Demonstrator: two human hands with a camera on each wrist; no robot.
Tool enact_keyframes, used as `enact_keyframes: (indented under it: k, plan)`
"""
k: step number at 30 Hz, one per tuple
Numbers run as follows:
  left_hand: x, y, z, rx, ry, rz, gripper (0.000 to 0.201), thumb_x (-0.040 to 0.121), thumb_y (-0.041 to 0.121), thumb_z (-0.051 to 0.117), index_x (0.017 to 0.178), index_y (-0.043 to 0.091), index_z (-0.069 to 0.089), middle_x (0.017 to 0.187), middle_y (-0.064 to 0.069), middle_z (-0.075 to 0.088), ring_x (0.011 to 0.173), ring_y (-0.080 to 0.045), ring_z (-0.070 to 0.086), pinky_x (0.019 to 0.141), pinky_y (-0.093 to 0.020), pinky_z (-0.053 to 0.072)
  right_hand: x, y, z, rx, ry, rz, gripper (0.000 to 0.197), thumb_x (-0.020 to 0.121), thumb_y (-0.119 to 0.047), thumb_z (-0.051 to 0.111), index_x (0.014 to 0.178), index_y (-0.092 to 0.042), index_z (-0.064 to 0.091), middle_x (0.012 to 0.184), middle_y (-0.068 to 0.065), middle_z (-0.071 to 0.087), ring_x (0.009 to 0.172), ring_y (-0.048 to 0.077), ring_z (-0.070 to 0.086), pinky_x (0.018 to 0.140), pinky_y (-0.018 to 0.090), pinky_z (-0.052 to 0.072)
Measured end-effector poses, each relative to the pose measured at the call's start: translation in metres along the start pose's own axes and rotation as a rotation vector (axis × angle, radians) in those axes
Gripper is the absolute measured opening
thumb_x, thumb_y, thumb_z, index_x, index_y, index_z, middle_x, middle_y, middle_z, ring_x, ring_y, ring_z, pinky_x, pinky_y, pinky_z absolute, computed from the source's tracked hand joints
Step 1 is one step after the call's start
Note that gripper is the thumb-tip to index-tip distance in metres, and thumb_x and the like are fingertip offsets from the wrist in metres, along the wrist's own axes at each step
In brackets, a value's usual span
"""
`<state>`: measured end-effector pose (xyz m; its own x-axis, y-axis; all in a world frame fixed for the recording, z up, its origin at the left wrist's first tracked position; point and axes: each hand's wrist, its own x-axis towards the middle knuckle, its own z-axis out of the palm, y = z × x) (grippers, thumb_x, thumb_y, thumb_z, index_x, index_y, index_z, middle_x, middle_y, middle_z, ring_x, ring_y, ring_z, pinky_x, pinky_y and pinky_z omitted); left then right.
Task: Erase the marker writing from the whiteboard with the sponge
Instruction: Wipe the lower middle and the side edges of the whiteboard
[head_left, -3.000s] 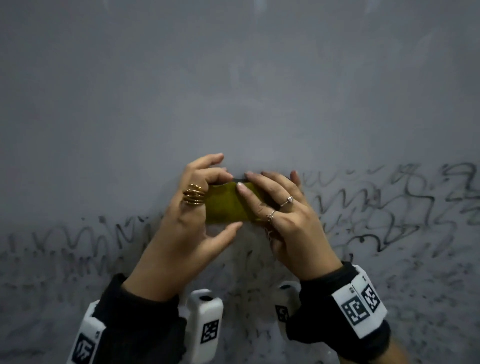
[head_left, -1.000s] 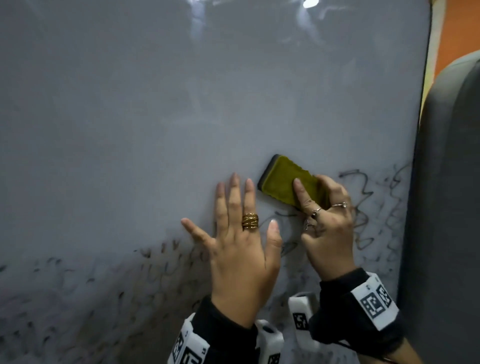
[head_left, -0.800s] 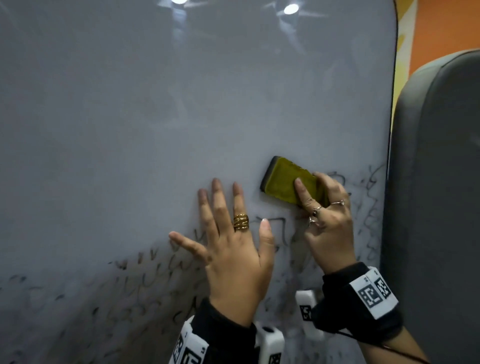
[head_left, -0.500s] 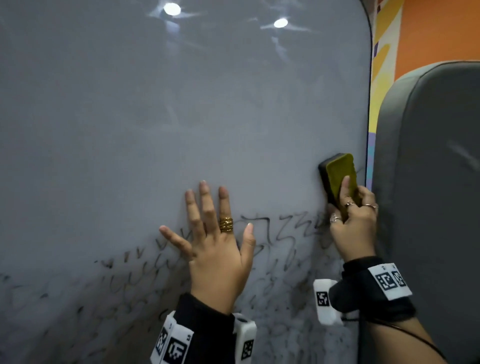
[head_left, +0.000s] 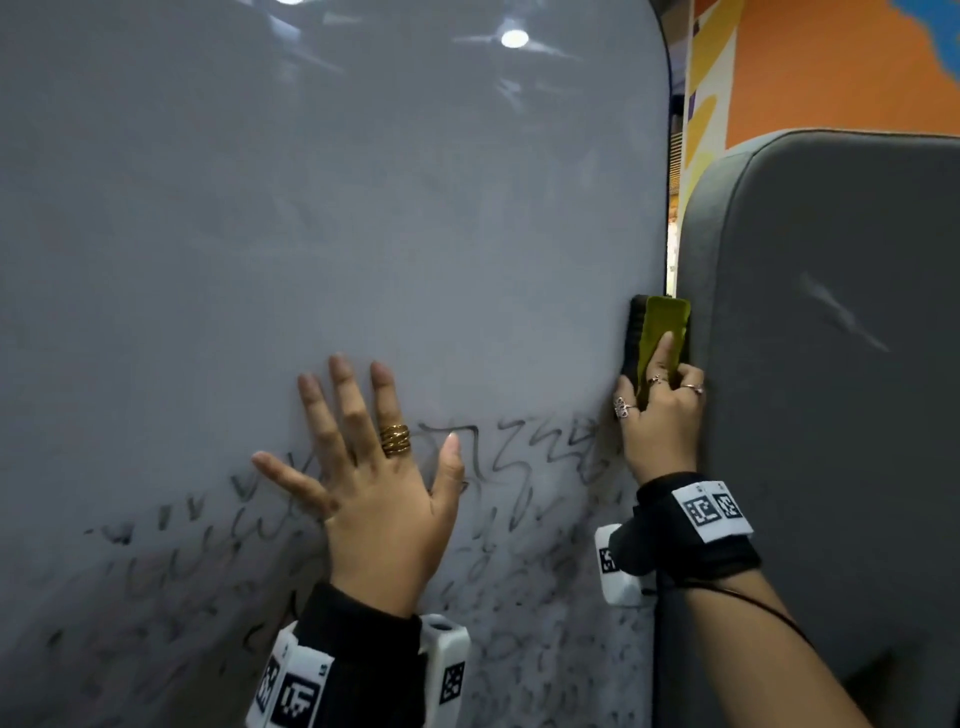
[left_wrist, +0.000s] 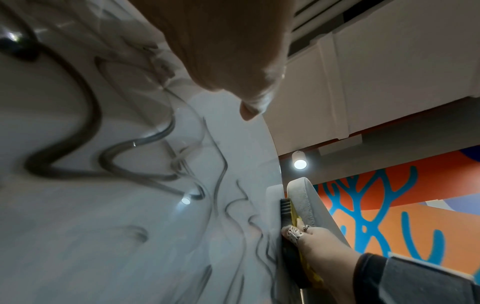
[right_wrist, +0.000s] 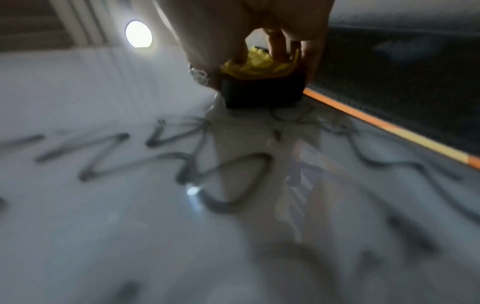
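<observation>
The left hand (head_left: 374, 499) lies flat, fingers spread, on the whiteboard (head_left: 311, 234) over the marker writing (head_left: 519, 447). The right hand (head_left: 660, 415) grips the sponge (head_left: 660, 327) at the board's right edge, against the grey cushion (head_left: 831, 364). Clean board stretches above and leftward.

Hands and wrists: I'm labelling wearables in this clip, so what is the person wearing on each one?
The left hand bears a stacked gold ring, a black sleeve and a white wrist unit with black square code markers. The right hand has several thin silver rings, a black wrist strap carrying white code tags, a white camera housing, and a thin dark cable along the forearm.
</observation>
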<state>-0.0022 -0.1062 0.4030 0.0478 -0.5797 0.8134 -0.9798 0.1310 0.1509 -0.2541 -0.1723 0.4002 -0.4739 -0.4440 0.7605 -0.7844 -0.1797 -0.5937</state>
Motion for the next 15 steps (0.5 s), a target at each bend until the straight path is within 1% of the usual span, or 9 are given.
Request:
enact_keyframes:
  k: [2, 5, 10, 12, 15]
  plan:
    - [0.000, 0.000, 0.000, -0.003, -0.001, 0.000, 0.080, 0.089, 0.059, 0.022, 0.151, 0.009, 0.016, 0.158, -0.015, 0.000, 0.145, -0.035, -0.003, 0.097, -0.075, -0.007, -0.005, -0.007, 0.001, 0.020, -0.007, 0.044, 0.071, 0.089, -0.025, 0.059, 0.147, -0.012, 0.021, 0.125, 0.026, 0.038, 0.115, 0.040, 0.040, 0.101, 0.040, 0.035]
    - [-0.001, -0.001, -0.002, -0.014, -0.002, 0.009, 0.081, 0.088, 0.060, 0.023, 0.152, 0.010, 0.015, 0.159, -0.014, 0.000, 0.145, -0.035, -0.004, 0.097, -0.075, -0.007, -0.018, -0.008, -0.002, 0.037, -0.044, 0.105, 0.071, 0.087, -0.024, 0.060, 0.147, -0.009, 0.024, 0.126, 0.023, 0.038, 0.117, 0.036, 0.041, 0.100, 0.034, 0.035]
    - [-0.001, -0.002, -0.003, -0.031, -0.010, 0.014, 0.081, 0.088, 0.061, 0.021, 0.152, 0.011, 0.016, 0.159, -0.013, 0.000, 0.145, -0.034, -0.004, 0.097, -0.074, -0.008, -0.056, 0.007, -0.008, -0.008, -0.127, 0.129, 0.071, 0.084, -0.021, 0.064, 0.145, -0.006, 0.030, 0.126, 0.026, 0.041, 0.116, 0.038, 0.043, 0.100, 0.035, 0.035]
    - [-0.001, 0.000, -0.004, -0.034, -0.016, 0.007, 0.081, 0.088, 0.061, 0.021, 0.151, 0.010, 0.017, 0.159, -0.014, 0.001, 0.145, -0.034, -0.004, 0.097, -0.074, -0.008, -0.058, 0.008, -0.012, 0.005, -0.172, 0.146, 0.070, 0.086, -0.022, 0.063, 0.145, -0.006, 0.030, 0.127, 0.025, 0.041, 0.119, 0.037, 0.041, 0.101, 0.034, 0.033]
    - [-0.002, 0.000, -0.005, -0.041, -0.024, 0.006, 0.081, 0.088, 0.061, 0.021, 0.151, 0.011, 0.017, 0.159, -0.013, 0.001, 0.145, -0.034, -0.005, 0.097, -0.074, -0.007, -0.039, 0.004, -0.022, 0.027, -0.209, 0.138, 0.067, 0.089, -0.024, 0.059, 0.146, -0.006, 0.027, 0.126, 0.024, 0.041, 0.121, 0.034, 0.039, 0.103, 0.033, 0.030]
